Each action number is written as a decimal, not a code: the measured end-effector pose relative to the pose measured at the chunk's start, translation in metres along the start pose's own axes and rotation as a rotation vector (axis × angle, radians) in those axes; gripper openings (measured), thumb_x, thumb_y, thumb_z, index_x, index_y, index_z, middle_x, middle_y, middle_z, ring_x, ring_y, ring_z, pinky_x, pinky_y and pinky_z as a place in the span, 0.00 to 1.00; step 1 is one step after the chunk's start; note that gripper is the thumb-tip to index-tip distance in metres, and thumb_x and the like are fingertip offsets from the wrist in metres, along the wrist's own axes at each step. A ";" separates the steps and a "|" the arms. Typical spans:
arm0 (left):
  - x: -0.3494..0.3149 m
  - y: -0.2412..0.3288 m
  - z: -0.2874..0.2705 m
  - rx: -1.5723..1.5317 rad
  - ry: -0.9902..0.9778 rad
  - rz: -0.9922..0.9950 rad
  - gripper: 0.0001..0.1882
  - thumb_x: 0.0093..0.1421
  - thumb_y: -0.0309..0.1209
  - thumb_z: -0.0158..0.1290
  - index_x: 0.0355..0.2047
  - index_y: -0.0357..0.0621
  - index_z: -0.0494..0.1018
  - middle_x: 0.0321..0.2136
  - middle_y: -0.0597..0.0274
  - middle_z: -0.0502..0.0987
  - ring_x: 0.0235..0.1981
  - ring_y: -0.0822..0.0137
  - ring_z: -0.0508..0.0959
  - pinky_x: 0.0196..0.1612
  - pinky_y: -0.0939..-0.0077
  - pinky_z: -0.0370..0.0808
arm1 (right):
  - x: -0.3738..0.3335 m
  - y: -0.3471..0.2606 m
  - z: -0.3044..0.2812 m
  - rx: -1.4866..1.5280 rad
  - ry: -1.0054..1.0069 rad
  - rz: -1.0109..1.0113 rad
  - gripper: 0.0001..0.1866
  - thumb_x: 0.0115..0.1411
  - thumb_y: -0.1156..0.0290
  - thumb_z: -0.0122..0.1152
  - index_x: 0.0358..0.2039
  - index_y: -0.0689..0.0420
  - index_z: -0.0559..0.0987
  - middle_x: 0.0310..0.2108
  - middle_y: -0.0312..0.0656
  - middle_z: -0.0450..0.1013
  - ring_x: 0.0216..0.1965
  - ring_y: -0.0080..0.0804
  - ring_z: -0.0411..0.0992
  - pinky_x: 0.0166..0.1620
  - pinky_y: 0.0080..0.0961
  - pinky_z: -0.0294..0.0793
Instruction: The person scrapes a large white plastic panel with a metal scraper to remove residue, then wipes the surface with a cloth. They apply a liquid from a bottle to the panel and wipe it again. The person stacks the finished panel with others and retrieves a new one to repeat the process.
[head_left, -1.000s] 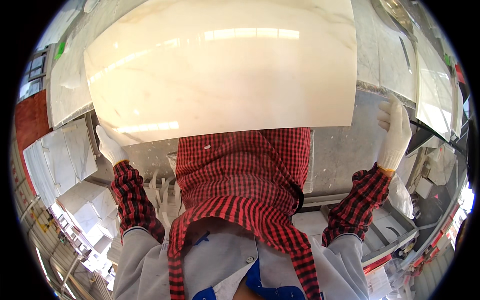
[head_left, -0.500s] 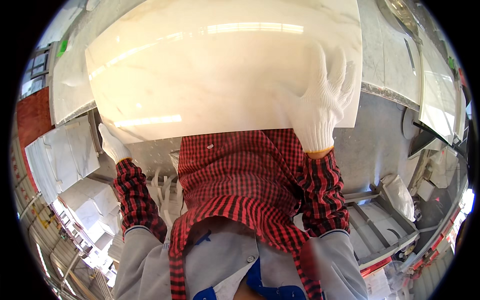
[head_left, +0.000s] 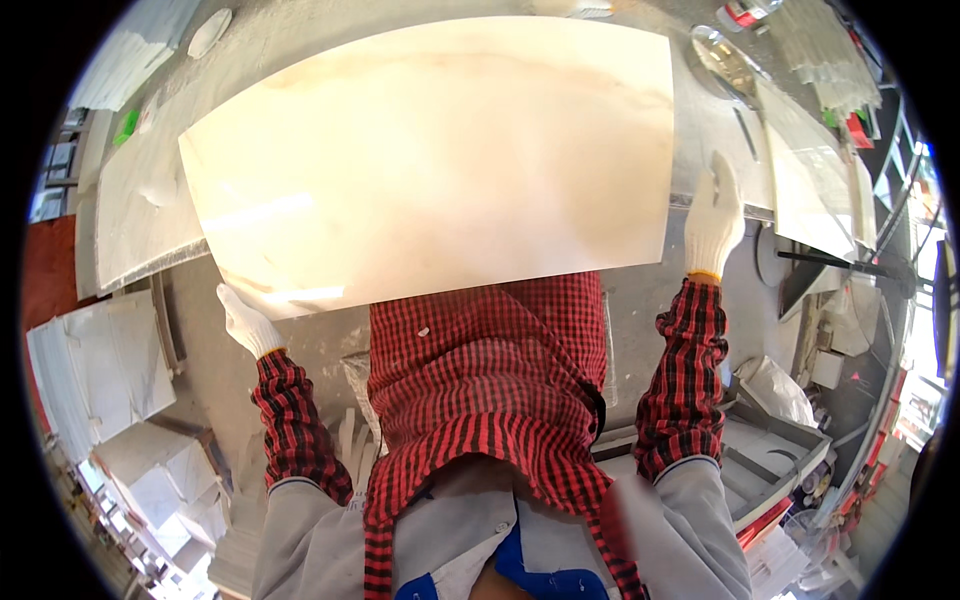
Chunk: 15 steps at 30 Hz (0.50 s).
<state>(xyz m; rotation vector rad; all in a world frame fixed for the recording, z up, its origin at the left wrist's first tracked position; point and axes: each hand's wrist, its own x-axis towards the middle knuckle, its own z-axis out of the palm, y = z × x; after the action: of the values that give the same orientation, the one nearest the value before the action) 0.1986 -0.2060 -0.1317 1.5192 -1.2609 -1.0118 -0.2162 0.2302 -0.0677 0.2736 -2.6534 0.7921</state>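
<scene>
Now | large glossy cream marble slab (head_left: 430,160) | white-gloved left hand (head_left: 245,322) clamped under lower-left corner | white-gloved right hand (head_left: 713,220) off face, back at right edge, grip unclear | two-handed support again

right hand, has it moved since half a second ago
Yes. The right hand has gone from lying flat on the slab's face to its right edge, out toward the person's right.

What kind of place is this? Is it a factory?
Probably a stone or tile workshop. Gloved hands, left hand and right hand, hold a big glossy cream slab. White tiles are stacked on the left, and a grey dusty workbench lies beneath.
</scene>
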 end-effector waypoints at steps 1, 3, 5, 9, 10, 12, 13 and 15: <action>-0.006 0.002 0.004 -0.003 0.002 -0.021 0.35 0.71 0.50 0.46 0.60 0.24 0.67 0.56 0.50 0.75 0.54 0.63 0.74 0.59 0.71 0.68 | 0.005 0.000 -0.001 0.043 -0.027 -0.002 0.20 0.65 0.63 0.54 0.55 0.51 0.78 0.53 0.49 0.76 0.53 0.46 0.74 0.56 0.36 0.70; -0.015 0.009 0.008 -0.004 0.005 -0.060 0.35 0.71 0.50 0.46 0.59 0.24 0.68 0.55 0.50 0.75 0.53 0.63 0.75 0.57 0.71 0.69 | 0.013 -0.008 -0.007 0.134 -0.110 0.042 0.20 0.67 0.64 0.52 0.55 0.62 0.78 0.54 0.49 0.77 0.56 0.42 0.74 0.60 0.30 0.68; -0.022 0.014 0.012 -0.001 -0.010 -0.087 0.35 0.71 0.51 0.46 0.58 0.24 0.69 0.52 0.52 0.77 0.49 0.65 0.75 0.54 0.71 0.71 | 0.021 -0.010 -0.010 0.197 -0.177 0.070 0.21 0.67 0.64 0.52 0.55 0.62 0.78 0.53 0.49 0.77 0.55 0.40 0.74 0.59 0.30 0.68; -0.032 0.021 0.012 -0.001 -0.047 -0.085 0.35 0.71 0.51 0.45 0.58 0.23 0.69 0.51 0.54 0.77 0.47 0.66 0.74 0.53 0.71 0.71 | 0.052 -0.029 -0.017 0.222 -0.424 -0.041 0.23 0.69 0.58 0.51 0.54 0.62 0.78 0.47 0.47 0.79 0.49 0.35 0.75 0.53 0.29 0.72; -0.034 0.021 0.013 -0.005 -0.057 -0.096 0.35 0.71 0.51 0.45 0.58 0.23 0.69 0.51 0.54 0.77 0.47 0.66 0.74 0.54 0.71 0.71 | 0.064 -0.028 -0.023 0.213 -0.521 -0.022 0.25 0.68 0.55 0.51 0.54 0.62 0.77 0.46 0.45 0.79 0.47 0.34 0.75 0.52 0.28 0.73; -0.041 0.026 0.014 0.015 -0.083 -0.115 0.36 0.71 0.51 0.45 0.58 0.23 0.68 0.54 0.51 0.75 0.50 0.63 0.74 0.55 0.70 0.70 | 0.093 -0.024 -0.028 0.211 -0.726 0.014 0.30 0.67 0.48 0.51 0.55 0.62 0.77 0.43 0.42 0.78 0.43 0.32 0.75 0.48 0.26 0.73; -0.042 0.026 0.015 0.014 -0.085 -0.133 0.36 0.71 0.51 0.45 0.59 0.23 0.68 0.55 0.50 0.75 0.51 0.62 0.74 0.56 0.69 0.70 | 0.103 -0.031 -0.035 0.128 -0.786 0.056 0.29 0.67 0.49 0.51 0.55 0.61 0.77 0.43 0.44 0.79 0.42 0.34 0.76 0.47 0.28 0.74; -0.041 0.024 0.014 0.009 -0.068 -0.162 0.36 0.71 0.51 0.44 0.60 0.23 0.67 0.58 0.48 0.73 0.53 0.61 0.74 0.57 0.69 0.70 | 0.125 -0.050 -0.041 -0.023 -0.913 0.126 0.27 0.66 0.51 0.51 0.56 0.59 0.77 0.43 0.47 0.79 0.40 0.38 0.76 0.45 0.30 0.75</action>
<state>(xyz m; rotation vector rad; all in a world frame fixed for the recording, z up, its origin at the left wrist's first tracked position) 0.1728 -0.1698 -0.1105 1.6260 -1.2054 -1.1722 -0.3052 0.2017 0.0377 0.5776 -3.5527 0.7988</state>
